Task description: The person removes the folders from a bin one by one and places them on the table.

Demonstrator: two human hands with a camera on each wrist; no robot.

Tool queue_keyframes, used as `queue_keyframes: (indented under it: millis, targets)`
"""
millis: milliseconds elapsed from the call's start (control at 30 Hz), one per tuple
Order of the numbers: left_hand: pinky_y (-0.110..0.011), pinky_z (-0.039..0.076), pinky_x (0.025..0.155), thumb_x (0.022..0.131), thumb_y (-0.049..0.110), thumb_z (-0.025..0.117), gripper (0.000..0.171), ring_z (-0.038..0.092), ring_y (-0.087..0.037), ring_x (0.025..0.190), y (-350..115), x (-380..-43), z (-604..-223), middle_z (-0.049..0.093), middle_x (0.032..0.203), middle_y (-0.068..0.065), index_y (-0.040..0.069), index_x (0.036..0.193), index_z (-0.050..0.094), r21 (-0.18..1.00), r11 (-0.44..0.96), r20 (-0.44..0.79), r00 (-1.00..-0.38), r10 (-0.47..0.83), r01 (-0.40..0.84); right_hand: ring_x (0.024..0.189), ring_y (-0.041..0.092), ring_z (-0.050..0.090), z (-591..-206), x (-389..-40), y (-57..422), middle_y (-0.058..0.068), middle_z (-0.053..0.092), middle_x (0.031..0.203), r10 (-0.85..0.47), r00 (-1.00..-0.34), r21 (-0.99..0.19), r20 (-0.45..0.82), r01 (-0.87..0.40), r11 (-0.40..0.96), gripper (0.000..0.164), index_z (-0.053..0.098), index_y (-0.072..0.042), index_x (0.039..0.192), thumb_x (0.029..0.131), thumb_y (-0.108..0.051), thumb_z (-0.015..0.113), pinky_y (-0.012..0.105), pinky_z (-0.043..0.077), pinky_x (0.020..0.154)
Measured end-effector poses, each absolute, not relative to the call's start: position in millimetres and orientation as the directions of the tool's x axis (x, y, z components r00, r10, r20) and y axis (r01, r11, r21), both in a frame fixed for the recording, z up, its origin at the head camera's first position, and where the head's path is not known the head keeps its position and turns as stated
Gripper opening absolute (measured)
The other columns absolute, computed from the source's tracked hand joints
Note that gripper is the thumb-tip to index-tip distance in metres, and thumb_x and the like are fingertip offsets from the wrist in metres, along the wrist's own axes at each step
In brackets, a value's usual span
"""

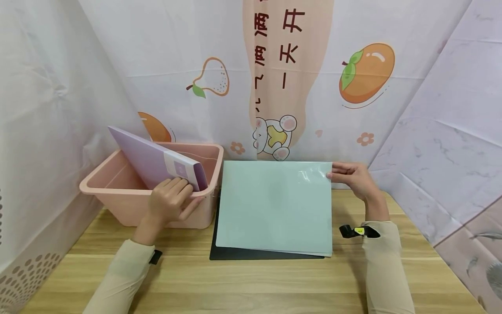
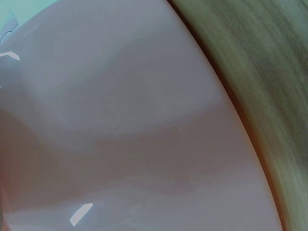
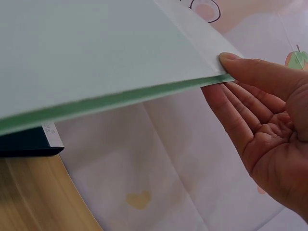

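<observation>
A light purple folder (image 1: 147,157) leans tilted inside a pink plastic bin (image 1: 121,205), its spine end low near the bin's front right corner. There my left hand (image 1: 168,200) grips the front rim, knuckles against the folder's spine and thumb along the outer wall; its fingertips are hidden. Pink bin wall (image 2: 144,96) fills most of the left wrist view. My right hand (image 1: 354,179) pinches a pale green folder (image 1: 274,205) at its upper right corner, thumb on top and fingers beneath. In the right wrist view, the green folder (image 3: 106,53) is raised at that edge.
Under the green folder lies a dark folder (image 1: 266,254) on the wooden table (image 1: 251,283). A printed curtain (image 1: 219,117) hangs right behind the bin and folders, and pale cloth (image 1: 451,131) closes off the right side.
</observation>
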State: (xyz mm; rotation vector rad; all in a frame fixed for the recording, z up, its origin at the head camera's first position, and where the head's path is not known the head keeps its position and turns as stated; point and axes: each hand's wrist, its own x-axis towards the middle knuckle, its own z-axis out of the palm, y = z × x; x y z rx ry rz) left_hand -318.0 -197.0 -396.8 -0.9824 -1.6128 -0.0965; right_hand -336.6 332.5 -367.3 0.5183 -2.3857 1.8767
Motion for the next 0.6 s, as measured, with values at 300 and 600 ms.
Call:
queue_keyframes:
  millis: [300, 600]
  targets:
    - [-0.034, 0.043, 0.045, 0.100, 0.037, 0.051, 0.047, 0.049, -0.022, 0.050, -196.8, -318.0, -396.2, 0.055, 0.061, -0.009, 0.003, 0.068, 0.058, -0.439, 0.640, 0.841, 0.038, 0.539, 0.631, 0.093, 0.008, 0.075, -370.1, -338.9, 331.7, -0.008, 0.079, 0.103, -0.253, -0.933, -0.928, 0.257, -0.312, 0.204, 0.046, 0.056, 0.012, 0.136, 0.095, -0.003, 0.069, 0.022, 0.058, 0.082]
    - [-0.033, 0.041, 0.044, 0.100, 0.037, 0.051, 0.047, 0.048, -0.022, 0.049, -196.9, -318.7, -396.6, 0.053, 0.060, -0.008, 0.004, 0.067, 0.057, -0.438, 0.639, 0.845, 0.047, 0.533, 0.633, 0.092, 0.006, 0.075, -372.4, -343.0, 329.1, -0.008, 0.079, 0.101, -0.273, -0.930, -0.931, 0.247, -0.306, 0.199, 0.043, 0.059, 0.011, 0.134, 0.094, 0.000, 0.069, 0.022, 0.059, 0.081]
